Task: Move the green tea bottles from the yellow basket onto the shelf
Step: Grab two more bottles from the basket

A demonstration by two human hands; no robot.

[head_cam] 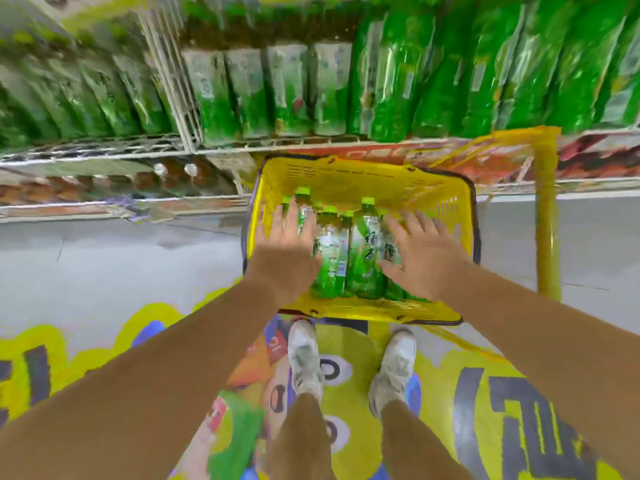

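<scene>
Lying in the yellow basket [363, 178], green tea bottles [360, 251] sit under left hand [289, 244] and right hand [420, 251] (both splayed flat).

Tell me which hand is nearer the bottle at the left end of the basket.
Left. The left hand lies spread over that bottle. The right hand is across the basket, spread over the bottles at its right side.

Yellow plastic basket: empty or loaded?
Loaded. Several green-capped green tea bottles fill the near half of the yellow plastic basket, with the left hand and right hand spread over them; its far half is bare.
</scene>
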